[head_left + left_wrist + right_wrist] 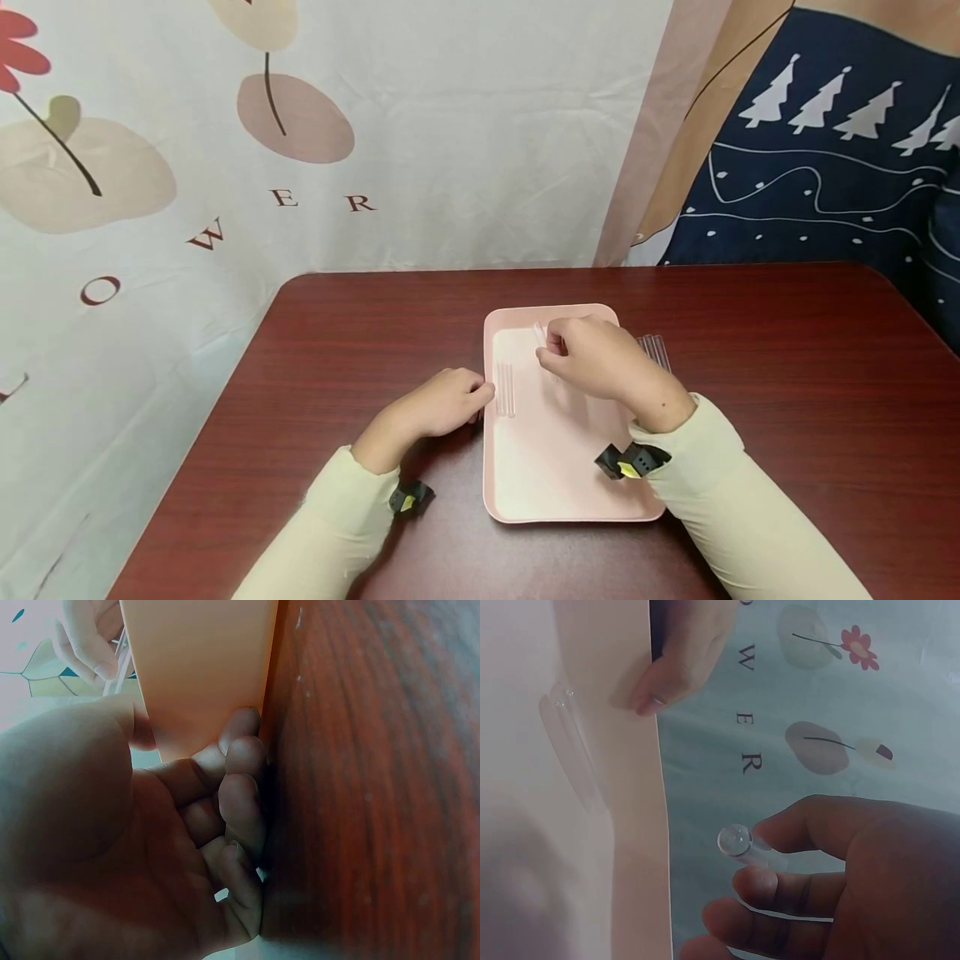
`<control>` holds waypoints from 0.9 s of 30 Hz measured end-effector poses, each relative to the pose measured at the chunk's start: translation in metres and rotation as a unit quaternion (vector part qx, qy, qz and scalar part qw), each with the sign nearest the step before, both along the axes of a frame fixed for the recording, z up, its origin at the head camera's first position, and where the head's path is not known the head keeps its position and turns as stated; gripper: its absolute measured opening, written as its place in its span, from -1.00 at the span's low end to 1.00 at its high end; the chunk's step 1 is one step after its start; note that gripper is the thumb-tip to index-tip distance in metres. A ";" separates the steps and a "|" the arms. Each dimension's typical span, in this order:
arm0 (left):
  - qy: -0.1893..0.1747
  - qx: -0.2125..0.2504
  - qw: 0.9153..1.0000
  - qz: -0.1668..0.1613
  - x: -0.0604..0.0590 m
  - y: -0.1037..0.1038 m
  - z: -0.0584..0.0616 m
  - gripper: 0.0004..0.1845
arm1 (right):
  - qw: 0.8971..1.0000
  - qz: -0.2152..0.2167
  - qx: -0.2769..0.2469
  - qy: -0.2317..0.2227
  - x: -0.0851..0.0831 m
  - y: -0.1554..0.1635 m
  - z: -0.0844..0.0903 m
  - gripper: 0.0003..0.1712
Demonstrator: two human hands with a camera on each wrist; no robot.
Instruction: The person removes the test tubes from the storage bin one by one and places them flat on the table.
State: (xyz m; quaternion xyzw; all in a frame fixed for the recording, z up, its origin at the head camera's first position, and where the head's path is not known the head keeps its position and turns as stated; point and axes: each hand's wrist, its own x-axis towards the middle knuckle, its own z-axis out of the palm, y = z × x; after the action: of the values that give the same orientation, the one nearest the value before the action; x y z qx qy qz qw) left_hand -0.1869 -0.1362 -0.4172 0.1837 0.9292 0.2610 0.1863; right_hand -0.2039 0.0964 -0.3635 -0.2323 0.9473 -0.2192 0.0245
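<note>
My right hand (596,358) pinches a clear test tube (735,840) between thumb and fingertips over the far half of a pink tray (555,475). The tube's rounded end shows in the right wrist view. My left hand (444,402) grips the tray's left rim, its thumb over the edge and its curled fingers low against the outer wall in the left wrist view. Just inside that rim, several clear tubes (506,390) lie side by side in the tray.
More clear tubes (656,350) lie beyond the tray's right side, partly hidden by my right hand and wrist. The tray stands on a dark red wooden table (360,333). A pale printed cloth (480,167) hangs behind the table's far edge, with a navy cloth (810,192) at the right.
</note>
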 end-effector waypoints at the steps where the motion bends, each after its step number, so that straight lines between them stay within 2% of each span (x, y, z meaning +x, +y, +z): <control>1: 0.000 0.000 1.000 0.000 0.000 0.000 0.000 -0.59 | 1.000 -0.002 0.000 0.002 0.000 0.000 0.000 -0.71; 16: 0.000 0.002 1.000 0.001 0.000 0.000 0.002 -0.59 | 1.000 -0.014 0.001 -0.002 -0.003 0.004 0.002 -0.72; 27: 0.001 0.002 1.000 -0.003 0.000 0.000 0.001 -0.58 | 0.999 -0.009 -0.037 0.012 -0.007 0.006 0.000 -0.71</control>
State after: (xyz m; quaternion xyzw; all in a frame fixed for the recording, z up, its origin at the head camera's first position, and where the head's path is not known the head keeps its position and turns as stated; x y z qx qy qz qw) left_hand -0.1873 -0.1365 -0.4165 0.1872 0.9284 0.2618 0.1857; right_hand -0.2106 0.1023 -0.3639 -0.2267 0.9408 -0.2519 0.0024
